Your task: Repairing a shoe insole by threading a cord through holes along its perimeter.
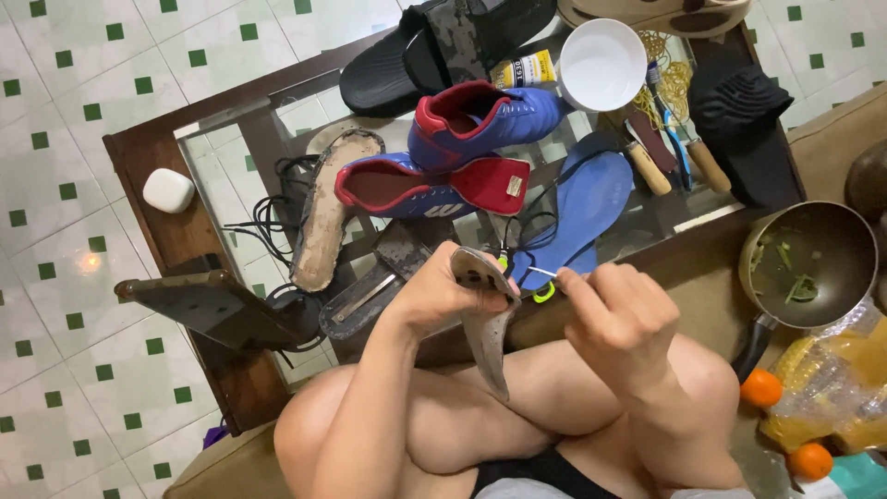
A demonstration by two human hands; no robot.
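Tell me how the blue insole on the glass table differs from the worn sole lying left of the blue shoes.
The blue insole is clean, smooth and bright blue; the worn sole is tan, crusted and ragged at its edges. The blue insole lies right of the blue shoes, near the right hand, while the worn sole lies beside black cords. Both are foot-shaped and lie flat on the glass table.

The left hand [434, 296] grips a grey shoe sole [487, 323] over the knees; the right hand [614, 319] pinches a needle [543, 272] at its top. Blue shoes [462, 152] lie farther off on the glass table [231, 166].
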